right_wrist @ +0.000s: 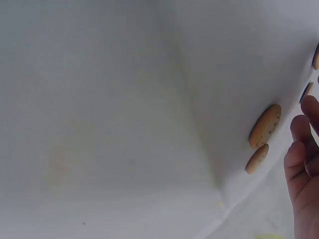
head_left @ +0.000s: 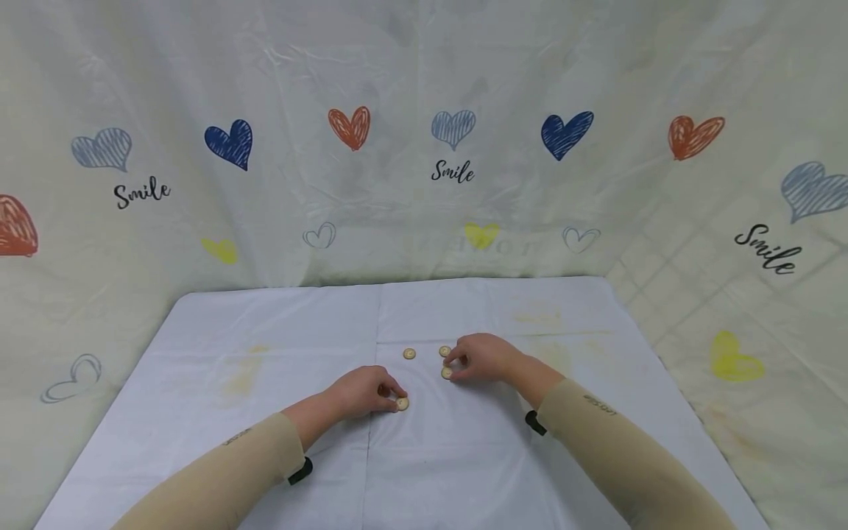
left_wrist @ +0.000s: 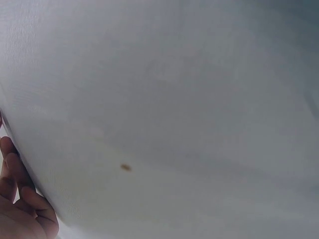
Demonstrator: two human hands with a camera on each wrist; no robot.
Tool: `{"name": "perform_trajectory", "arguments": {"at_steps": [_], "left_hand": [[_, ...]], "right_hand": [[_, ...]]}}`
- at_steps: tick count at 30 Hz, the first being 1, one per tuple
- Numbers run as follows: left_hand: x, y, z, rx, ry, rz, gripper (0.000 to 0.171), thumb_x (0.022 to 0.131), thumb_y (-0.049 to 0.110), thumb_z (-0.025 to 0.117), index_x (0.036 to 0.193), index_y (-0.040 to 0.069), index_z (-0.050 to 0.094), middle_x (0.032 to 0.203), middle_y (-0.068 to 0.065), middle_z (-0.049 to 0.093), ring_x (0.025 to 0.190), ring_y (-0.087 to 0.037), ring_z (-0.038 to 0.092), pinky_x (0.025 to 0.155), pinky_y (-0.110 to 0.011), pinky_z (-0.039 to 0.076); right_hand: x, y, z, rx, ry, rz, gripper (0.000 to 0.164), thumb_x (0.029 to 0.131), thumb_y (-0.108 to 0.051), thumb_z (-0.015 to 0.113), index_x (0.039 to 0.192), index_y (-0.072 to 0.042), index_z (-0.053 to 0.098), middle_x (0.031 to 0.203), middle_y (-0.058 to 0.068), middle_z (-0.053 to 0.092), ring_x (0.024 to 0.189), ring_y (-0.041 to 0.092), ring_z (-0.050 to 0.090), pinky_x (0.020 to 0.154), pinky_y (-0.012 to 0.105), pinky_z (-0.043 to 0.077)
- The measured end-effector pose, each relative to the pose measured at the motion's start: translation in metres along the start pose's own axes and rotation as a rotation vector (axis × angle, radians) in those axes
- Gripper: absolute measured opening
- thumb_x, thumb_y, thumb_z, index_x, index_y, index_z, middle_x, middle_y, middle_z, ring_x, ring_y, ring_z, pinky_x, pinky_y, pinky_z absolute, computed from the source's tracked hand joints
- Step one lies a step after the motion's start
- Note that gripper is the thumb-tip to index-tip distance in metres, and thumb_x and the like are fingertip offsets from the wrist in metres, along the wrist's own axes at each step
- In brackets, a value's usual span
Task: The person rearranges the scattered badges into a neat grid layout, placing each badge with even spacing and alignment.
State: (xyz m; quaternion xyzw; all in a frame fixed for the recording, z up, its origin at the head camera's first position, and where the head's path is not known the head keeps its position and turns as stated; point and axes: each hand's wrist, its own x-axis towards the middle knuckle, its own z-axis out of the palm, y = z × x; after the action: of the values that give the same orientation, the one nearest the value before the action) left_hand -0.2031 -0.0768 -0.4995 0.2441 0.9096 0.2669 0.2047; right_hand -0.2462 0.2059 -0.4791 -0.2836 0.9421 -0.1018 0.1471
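My left hand is at the middle of the table, thumb and index finger pinching the edge of a small round wooden disc. Farther back and to the right, my right hand pinches a second wooden disc between thumb and fingertip. Just behind those fingers lies another disc, and one more disc lies to its left. In the right wrist view a disc shows a drawn smiling face. The left wrist view catches only the left hand's curled fingers at its edge.
A white cloth with faint yellow stains covers the table. Behind and beside it hangs a pale curtain printed with hearts and the word Smile. Dark bands sit at both wrists.
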Motion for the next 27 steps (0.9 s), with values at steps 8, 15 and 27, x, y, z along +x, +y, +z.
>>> {"name": "perform_trajectory", "arguments": {"at_steps": [8, 15, 27], "left_hand": [[0.001, 0.000, 0.000, 0.003, -0.002, 0.005, 0.016, 0.084, 0.026, 0.080, 0.101, 0.029, 0.079, 0.084, 0.014, 0.058, 0.079, -0.008, 0.052, 0.073, -0.029, 0.045], [0.001, 0.001, 0.000, 0.003, -0.004, 0.006, 0.015, 0.084, 0.027, 0.080, 0.099, 0.028, 0.080, 0.081, 0.011, 0.057, 0.077, -0.009, 0.051, 0.072, -0.029, 0.044], [0.000, 0.002, 0.001, 0.019, 0.007, 0.011, 0.016, 0.085, 0.026, 0.079, 0.100, 0.029, 0.079, 0.083, 0.013, 0.057, 0.078, -0.009, 0.052, 0.073, -0.029, 0.045]], "right_hand": [[-0.005, 0.000, -0.012, 0.099, 0.015, 0.064, 0.032, 0.085, -0.040, 0.078, 0.115, -0.030, 0.076, 0.081, -0.011, 0.057, 0.076, 0.011, 0.052, 0.072, 0.031, 0.045], [-0.014, 0.003, -0.018, 0.122, 0.052, 0.053, 0.029, 0.085, -0.037, 0.078, 0.113, -0.028, 0.077, 0.080, -0.012, 0.056, 0.076, 0.011, 0.052, 0.072, 0.031, 0.045], [-0.064, 0.044, -0.021, 0.144, 0.170, 0.022, 0.029, 0.084, -0.032, 0.080, 0.110, -0.018, 0.078, 0.080, -0.012, 0.056, 0.074, 0.010, 0.050, 0.068, 0.030, 0.045]]}}
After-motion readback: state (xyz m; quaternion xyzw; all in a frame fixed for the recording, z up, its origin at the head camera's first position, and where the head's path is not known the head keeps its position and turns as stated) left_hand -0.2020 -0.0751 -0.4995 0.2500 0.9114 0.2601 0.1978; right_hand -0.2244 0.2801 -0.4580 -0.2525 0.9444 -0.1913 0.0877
